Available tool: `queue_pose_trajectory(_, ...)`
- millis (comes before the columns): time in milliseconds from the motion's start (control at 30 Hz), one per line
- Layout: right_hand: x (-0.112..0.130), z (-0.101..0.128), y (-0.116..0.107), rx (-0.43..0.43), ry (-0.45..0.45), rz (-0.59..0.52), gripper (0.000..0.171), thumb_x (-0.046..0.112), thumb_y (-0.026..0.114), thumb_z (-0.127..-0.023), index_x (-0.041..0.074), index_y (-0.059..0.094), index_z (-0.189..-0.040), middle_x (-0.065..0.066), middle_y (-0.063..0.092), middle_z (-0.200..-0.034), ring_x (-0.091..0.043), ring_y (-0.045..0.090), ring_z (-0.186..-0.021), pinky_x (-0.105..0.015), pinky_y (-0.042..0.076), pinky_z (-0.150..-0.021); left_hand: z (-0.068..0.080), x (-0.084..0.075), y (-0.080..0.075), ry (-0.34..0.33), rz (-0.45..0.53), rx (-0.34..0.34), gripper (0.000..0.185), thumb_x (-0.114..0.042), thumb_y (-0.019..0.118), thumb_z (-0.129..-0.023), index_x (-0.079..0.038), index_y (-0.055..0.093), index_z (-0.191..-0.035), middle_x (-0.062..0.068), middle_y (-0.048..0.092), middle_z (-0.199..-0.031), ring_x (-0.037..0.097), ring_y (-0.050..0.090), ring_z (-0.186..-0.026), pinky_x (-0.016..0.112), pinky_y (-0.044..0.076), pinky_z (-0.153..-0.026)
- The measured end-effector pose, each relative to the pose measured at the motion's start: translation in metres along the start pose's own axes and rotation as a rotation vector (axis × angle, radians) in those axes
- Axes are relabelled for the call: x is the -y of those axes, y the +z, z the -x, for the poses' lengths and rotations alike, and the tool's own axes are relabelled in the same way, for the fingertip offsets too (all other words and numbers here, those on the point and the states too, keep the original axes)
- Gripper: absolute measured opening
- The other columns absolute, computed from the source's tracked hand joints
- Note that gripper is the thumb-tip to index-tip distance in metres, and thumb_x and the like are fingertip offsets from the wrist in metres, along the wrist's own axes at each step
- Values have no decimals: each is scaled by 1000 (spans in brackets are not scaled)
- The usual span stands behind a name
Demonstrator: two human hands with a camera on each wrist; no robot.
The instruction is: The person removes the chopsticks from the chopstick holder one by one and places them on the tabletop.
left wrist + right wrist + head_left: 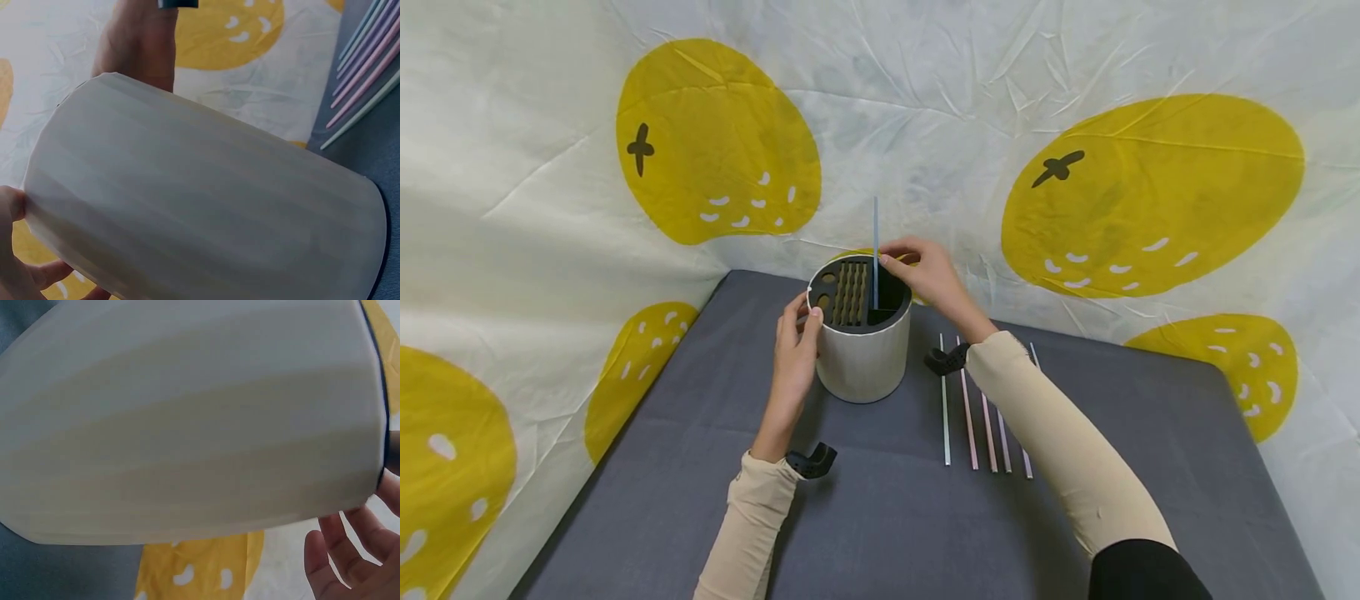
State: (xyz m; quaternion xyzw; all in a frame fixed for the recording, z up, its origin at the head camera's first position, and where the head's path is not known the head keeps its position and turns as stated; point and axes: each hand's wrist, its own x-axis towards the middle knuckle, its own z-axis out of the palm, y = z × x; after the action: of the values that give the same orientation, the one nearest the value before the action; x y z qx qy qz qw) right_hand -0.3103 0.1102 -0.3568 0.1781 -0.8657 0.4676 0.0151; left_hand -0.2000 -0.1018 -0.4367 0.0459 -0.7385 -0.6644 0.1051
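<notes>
A white cylindrical utensil holder (pixel 862 367) stands on the table, its dark insert (pixel 850 321) showing slots, round holes and an open compartment. On its left side, my left hand (pixel 795 337) grips the rim, thumb in front. A light blue chopstick (pixel 876 225) stands upright over the insert, its lower end inside the rim. At the chopstick's middle, my right hand (pixel 925 271) pinches it with thumb and index finger. The holder's wall (pixel 206 181) fills the left wrist view. Beyond the holder in the right wrist view, the lower fingers of my right hand (pixel 359 556) are spread.
Several pastel chopsticks (pixel 968 417) lie side by side on the grey tablecloth (pixel 880 517) right of the holder, partly under my right forearm. A white curtain with yellow fruit prints (pixel 925 158) hangs close behind the table.
</notes>
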Motion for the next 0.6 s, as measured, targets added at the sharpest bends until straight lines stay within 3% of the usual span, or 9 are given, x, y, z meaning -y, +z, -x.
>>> queue_pose_trajectory(333,5,-6,8,-24,-34,48,22,20,69,-102,6,76,-118,-14,74,-120,-32,67,-112,-47,54,-99,1,-12,-6,-84,62,24,55,-51,56,-105,-32,47,-156,6,50,-152,25,50,-139,54,50,-97)
queue_pose_trajectory(600,7,-5,10,-19,-37,34,23,20,70,-101,4,75,-117,-15,73,-122,-33,67,-113,-47,54,-100,4,-22,-9,-101,57,-3,51,-38,63,-105,-19,53,-152,10,55,-151,29,55,-139,59,54,-99)
